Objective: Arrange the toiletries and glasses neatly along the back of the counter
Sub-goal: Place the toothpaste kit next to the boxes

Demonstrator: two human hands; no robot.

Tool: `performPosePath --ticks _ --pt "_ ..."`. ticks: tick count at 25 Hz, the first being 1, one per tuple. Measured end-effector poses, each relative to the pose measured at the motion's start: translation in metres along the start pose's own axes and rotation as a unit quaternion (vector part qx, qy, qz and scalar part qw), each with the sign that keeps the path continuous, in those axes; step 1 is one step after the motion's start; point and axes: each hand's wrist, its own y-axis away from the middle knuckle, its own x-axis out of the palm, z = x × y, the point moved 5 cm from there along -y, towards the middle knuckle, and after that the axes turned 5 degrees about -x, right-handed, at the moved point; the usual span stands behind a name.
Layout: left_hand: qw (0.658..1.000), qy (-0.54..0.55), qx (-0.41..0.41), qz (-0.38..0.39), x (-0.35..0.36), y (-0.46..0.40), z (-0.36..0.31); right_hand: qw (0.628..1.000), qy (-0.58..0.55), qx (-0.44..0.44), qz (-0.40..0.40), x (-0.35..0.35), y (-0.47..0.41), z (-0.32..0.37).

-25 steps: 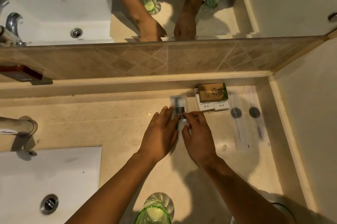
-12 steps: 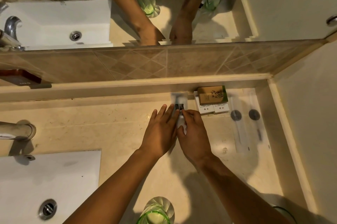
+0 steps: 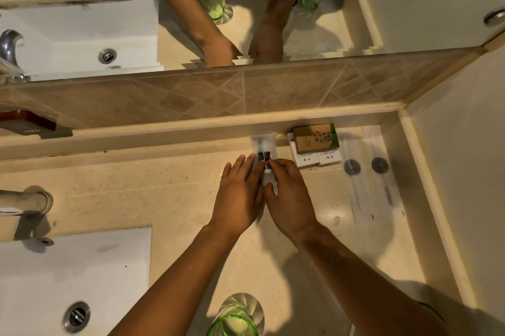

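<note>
— Both hands are working one item: the right hand (image 3: pixel 291 196) is pinching the dark middle of a clear toiletry packet (image 3: pixel 263 156) between thumb and fingertips, while the left hand (image 3: pixel 240 193) is lying flat and open-fingered against its left edge.

— Where is the packet sitting?

— On the worktop (image 3: pixel 164 193), its far end now reaching the back ledge, just left of the white sachets (image 3: pixel 317 158) with the brown box (image 3: pixel 315 137) on top. A second ago it was lying nearer; both hands have been sliding it away.

— So it is joining the row?

— It is looking that way, though the packet is blurred and I cannot tell what it holds. Two long wrapped items (image 3: pixel 369 171) are already lying at the right. The green glass (image 3: pixel 235 316) is standing at the near edge, well apart, and probably needs moving back.
</note>
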Motion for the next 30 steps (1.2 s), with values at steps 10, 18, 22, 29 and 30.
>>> performPosePath --ticks 10,18,22,29,30 --pt "0.992 -0.034 0.051 -0.106 -0.011 -0.031 -0.068 0.957 -0.020 0.133 -0.256 -0.081 0.005 -0.070" --pt "0.993 -0.088 0.025 -0.079 0.004 -0.054 -0.076 0.972 -0.011 0.128 -0.194 -0.077 -0.005 -0.086" --pt "0.992 -0.075 0.016 -0.101 0.003 -0.054 -0.075 0.972 -0.015 0.124 -0.199 -0.078 -0.010 -0.085" --pt "0.994 -0.053 -0.013 -0.096 0.004 -0.053 -0.075 0.968 -0.033 0.134 -0.209 -0.078 -0.012 -0.085" --pt "0.995 -0.051 -0.018 -0.089 0.005 -0.053 -0.075 0.968 -0.028 0.131 -0.211 -0.078 -0.011 -0.085"
